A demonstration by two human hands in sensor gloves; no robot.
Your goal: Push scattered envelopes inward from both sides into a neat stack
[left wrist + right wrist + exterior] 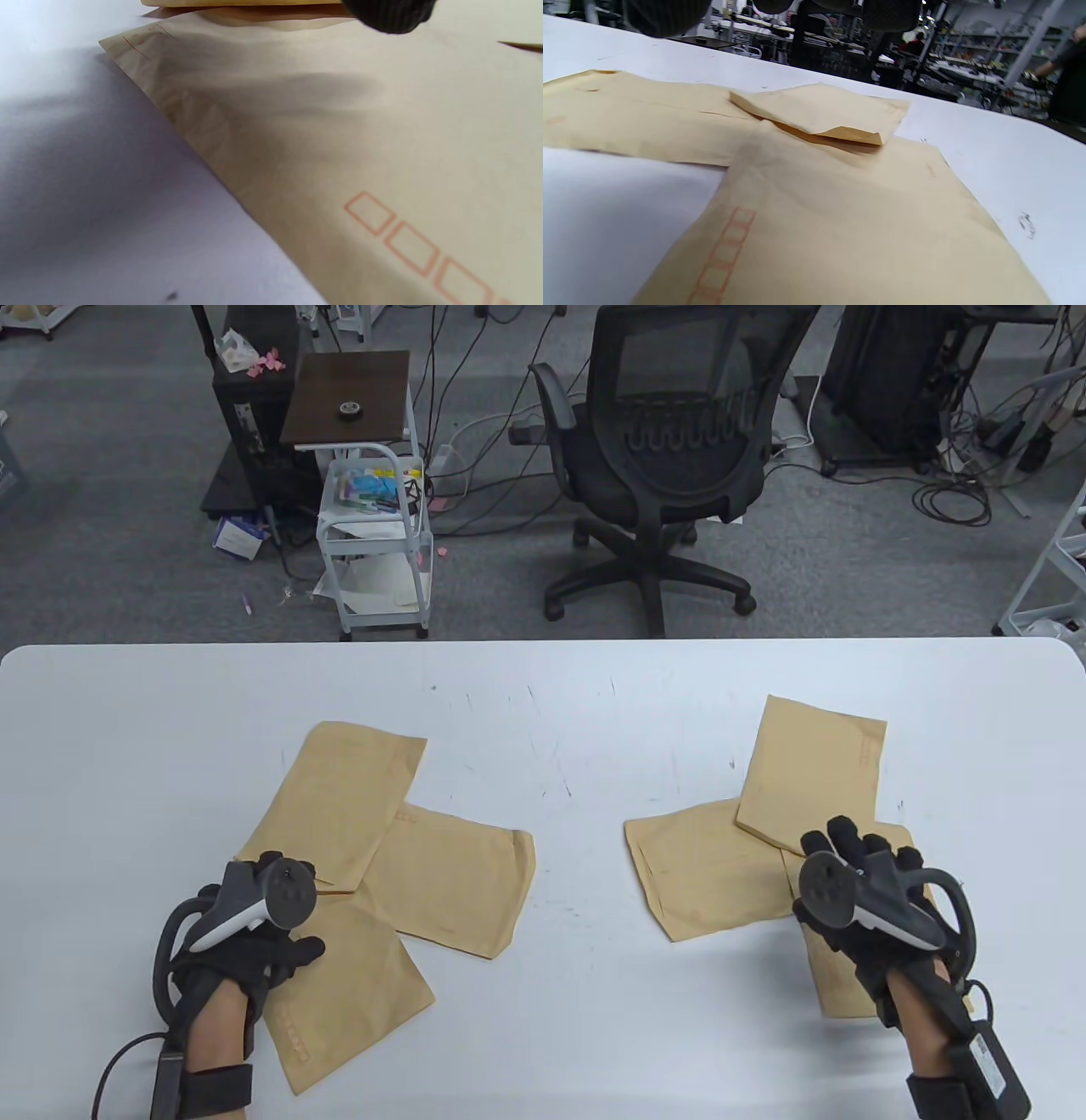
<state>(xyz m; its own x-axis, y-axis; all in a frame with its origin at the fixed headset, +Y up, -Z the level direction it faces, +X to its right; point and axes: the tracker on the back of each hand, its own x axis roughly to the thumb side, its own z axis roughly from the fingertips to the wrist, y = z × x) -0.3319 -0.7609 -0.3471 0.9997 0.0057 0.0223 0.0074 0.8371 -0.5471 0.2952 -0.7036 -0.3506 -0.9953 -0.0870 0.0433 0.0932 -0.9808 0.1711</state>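
1. Six tan paper envelopes lie flat on a white table [543,687], in two loose groups of three, well apart with bare tabletop between them.
2. Left group: a far envelope [339,802] overlaps a middle envelope [454,882] and a near envelope [348,993]. All three overlap where they meet.
3. Right group: a far envelope on the right [814,768] lies on top of an inner envelope [708,869] and a near envelope on the right [836,976].
4. The only printing is a row of small empty orange-red boxes on some envelopes; the left wrist view shows it plainly [411,250]. No words or brand names can be read.
5. The left hand [254,937], in a black glove with a tracker strapped on, rests on the left group where the near and far envelopes meet. I cannot tell how its fingers lie.
6. The right hand [865,899], gloved the same way, rests over the right group, fingers stretched forward onto the paper, gripping nothing.
7. Beyond the table stand a black office chair [670,449] and a small white cart [377,534], on grey carpet with cables.
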